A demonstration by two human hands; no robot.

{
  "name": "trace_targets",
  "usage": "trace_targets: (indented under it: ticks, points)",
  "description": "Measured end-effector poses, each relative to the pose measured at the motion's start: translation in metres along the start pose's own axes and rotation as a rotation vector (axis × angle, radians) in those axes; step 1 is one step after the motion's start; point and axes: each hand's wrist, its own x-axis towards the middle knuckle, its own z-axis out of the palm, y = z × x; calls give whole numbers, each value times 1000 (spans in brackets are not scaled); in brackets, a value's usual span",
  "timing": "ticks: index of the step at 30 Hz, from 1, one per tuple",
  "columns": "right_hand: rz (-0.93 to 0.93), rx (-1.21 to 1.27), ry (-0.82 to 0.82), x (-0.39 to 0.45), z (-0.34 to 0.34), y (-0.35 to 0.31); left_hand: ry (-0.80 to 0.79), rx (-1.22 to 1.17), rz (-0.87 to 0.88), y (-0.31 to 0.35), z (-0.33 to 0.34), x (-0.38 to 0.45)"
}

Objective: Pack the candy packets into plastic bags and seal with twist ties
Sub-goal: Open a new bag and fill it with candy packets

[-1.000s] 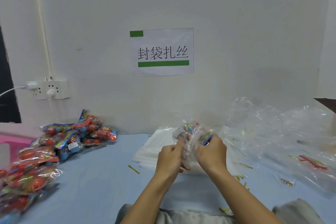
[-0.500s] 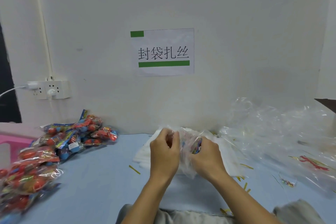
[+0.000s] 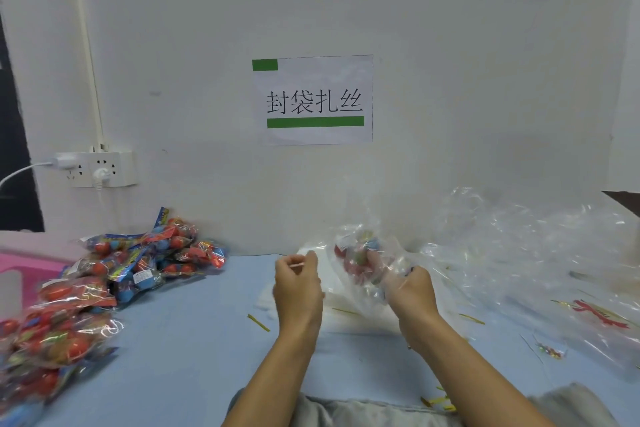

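We are working at the pale blue tabletop (image 3: 194, 340), and we are taking the white stack of flat plastic bags (image 3: 349, 315) at its middle as our landmark. Nearest us, our forearms are reaching forward over our grey clothing (image 3: 346, 409). Just in front of the stack on its near-left side, a thin yellow twist tie (image 3: 258, 322) is lying loose on the blue surface.

Over the stack's left edge, our left hand (image 3: 298, 284) is pinching another slim pale twist tie (image 3: 297, 264) between thumb and fingertips. Our right hand (image 3: 408, 291) is gripping the clear crinkled plastic bag holding red and blue candy packets (image 3: 360, 253), lifted over the stack's far right part. Our two hands are apart, each clamped on its own thing.

Well to the left of the stack, a heap of red and blue candy packets in clear wrappers (image 3: 114, 277) is spreading along the table. To the right of the stack, loose transparent plastic sheeting (image 3: 536, 253) is piling up. Beyond the stack, on the white wall, a white paper sign with green bars and black characters (image 3: 313, 99) is hanging, and far left of it a white power socket (image 3: 100, 168) is carrying plugs.
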Motion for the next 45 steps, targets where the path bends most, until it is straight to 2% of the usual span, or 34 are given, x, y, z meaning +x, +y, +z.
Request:
trace_targets:
  ticks: [3,5,7,13,20,22,24,26,30,33,36,40,42,45]
  points:
    - [-20,262,-185,-6,4,-3,-359,-98,-269,-4,6,-9]
    - [-57,344,-313,-12,6,-4,-552,-128,-276,-6,8,-14]
    - [-91,298,-336,-15,7,-3,-630,-115,-230,-6,10,-16]
    - [-80,189,-192,-10,7,2,-603,50,-137,-14,10,-15]
    - [85,380,-115,-5,3,1,-643,283,-86,-15,9,-16]
    - [89,461,-116,-5,3,-2,-549,338,-65,-11,9,-16]
    - [90,516,-114,-3,4,-3,-340,306,-22,-8,9,-14]
    - [95,528,-144,-3,3,-3,-145,251,119,-4,5,-9]
    - [-10,514,-221,-10,1,-9,-29,223,355,0,-8,4]
    - [-77,634,-323,-13,-5,-12,-70,161,377,5,-15,9]
    - [-77,702,-457,-15,-8,-12,-245,49,241,6,-14,8]
    - [-111,635,-589,-16,-11,-11,-374,65,96,2,-10,1]
    - [-95,666,-597,-15,-12,-11,-380,118,66,2,-8,0]
    - [-62,704,-580,-12,-13,-11,-286,160,148,-2,-7,1]
